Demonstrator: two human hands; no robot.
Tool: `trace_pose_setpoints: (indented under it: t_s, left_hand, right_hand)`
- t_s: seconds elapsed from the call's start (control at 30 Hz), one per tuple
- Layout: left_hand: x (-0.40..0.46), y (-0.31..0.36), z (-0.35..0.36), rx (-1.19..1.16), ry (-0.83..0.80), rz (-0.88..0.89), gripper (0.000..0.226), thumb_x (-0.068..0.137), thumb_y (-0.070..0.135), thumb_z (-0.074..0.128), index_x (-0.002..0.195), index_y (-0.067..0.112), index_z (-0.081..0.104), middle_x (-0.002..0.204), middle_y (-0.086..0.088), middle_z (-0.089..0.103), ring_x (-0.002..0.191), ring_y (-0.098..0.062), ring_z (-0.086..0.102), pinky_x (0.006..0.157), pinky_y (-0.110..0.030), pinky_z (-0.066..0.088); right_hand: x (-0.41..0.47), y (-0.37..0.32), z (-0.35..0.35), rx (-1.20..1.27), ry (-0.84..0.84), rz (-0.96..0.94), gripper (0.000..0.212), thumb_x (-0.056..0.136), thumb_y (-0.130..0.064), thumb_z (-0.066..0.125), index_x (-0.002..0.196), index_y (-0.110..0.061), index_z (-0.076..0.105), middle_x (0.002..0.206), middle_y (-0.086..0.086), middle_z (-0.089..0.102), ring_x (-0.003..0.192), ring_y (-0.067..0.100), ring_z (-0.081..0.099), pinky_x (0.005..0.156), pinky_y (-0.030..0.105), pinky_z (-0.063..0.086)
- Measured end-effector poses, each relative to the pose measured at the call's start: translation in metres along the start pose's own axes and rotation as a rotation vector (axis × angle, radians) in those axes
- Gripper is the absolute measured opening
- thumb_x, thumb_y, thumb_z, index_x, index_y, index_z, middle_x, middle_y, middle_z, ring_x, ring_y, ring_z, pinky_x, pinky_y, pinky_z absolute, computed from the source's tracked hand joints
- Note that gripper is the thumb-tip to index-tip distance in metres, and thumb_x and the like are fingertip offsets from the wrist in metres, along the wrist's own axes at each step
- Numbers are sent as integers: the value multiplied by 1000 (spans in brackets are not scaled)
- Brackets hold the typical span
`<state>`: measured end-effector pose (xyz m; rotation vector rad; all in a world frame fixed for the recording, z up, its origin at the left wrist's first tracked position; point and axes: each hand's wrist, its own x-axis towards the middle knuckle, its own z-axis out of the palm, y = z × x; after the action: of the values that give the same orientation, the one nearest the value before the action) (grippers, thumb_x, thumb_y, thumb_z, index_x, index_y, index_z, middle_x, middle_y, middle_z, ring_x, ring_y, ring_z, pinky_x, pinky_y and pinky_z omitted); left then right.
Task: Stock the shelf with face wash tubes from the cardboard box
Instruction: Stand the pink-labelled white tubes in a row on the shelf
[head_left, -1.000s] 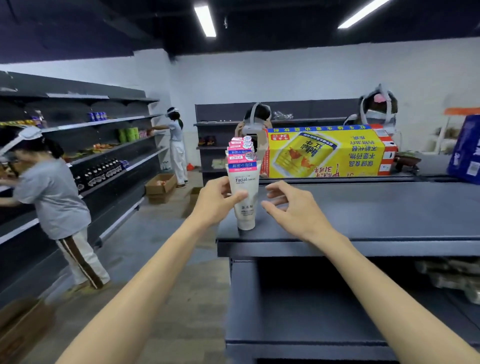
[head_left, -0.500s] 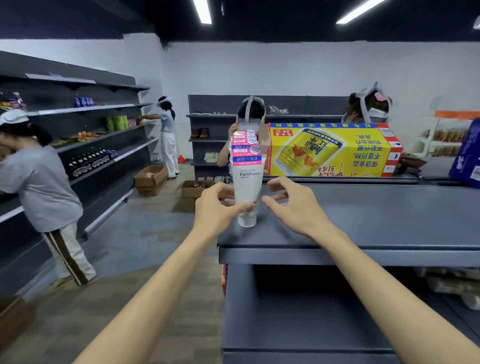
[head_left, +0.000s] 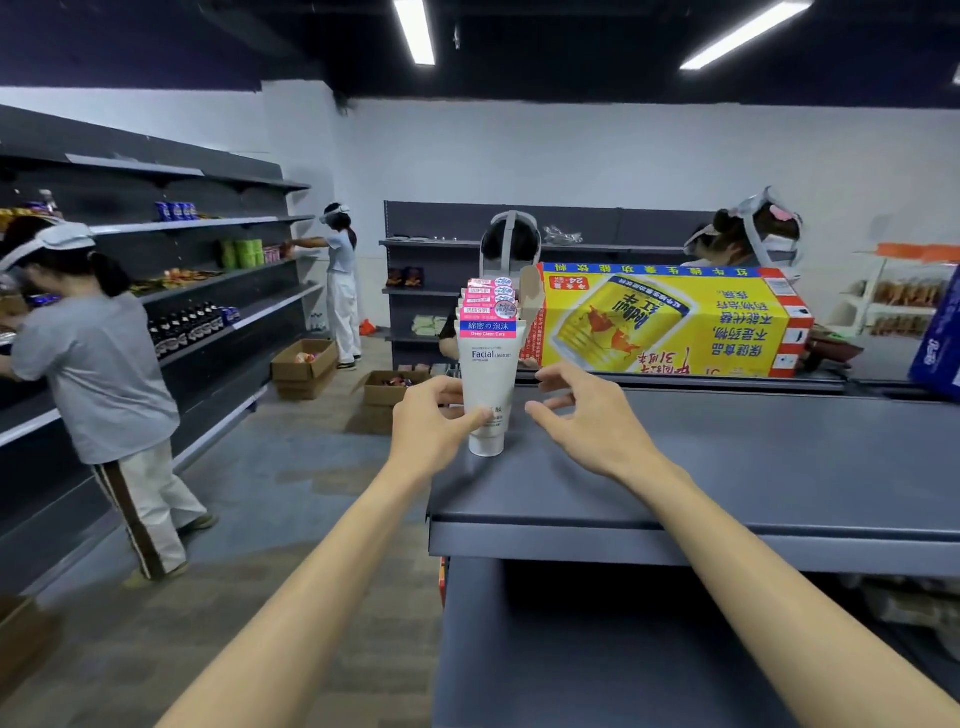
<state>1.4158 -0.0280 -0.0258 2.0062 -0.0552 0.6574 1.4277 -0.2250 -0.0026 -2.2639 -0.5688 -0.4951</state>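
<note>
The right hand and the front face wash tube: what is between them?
Nothing. In the head view the right hand hovers open beside the front face wash tube; only bare dark shelf top shows in the gap.

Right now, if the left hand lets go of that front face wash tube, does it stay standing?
Probably shaky. The face wash tube stands tall on its narrow cap on the shelf top, so it is apt to tip. The left hand grips it low; the right hand is apart. It looks like soft plastic, likely light.
</note>
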Motion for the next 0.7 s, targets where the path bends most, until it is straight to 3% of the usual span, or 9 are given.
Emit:
trace_pose_setpoints:
  t_s: [0.2,0.43,0.7]
  left_hand:
    - [5,-3,1,0,-6,-2,37,75,26,85,109,18,71,102,8,72,83,9,62,69,-7,47]
    - [5,-4,0,-11,-5,3,38,75,28,85,108,18,70,102,6,73,88,2,66,80,-22,56]
    - [-4,3,-2,-28,-12,-32,44,75,26,85,114,18,66,107,4,72,90,-1,66,82,-22,55]
  right_hand:
    - [6,1,0,2,10,3,34,89,-31,69,120,-22,60,115,-9,65,94,6,66,83,18,44]
    - [10,-1,3,3,12,0,34,89,-30,69,120,-21,60,116,-8,65,94,6,66,83,18,45]
    - [4,-3,-2,-11,15,1,35,89,-31,68,121,-22,59,114,-11,63,93,6,66,86,20,46]
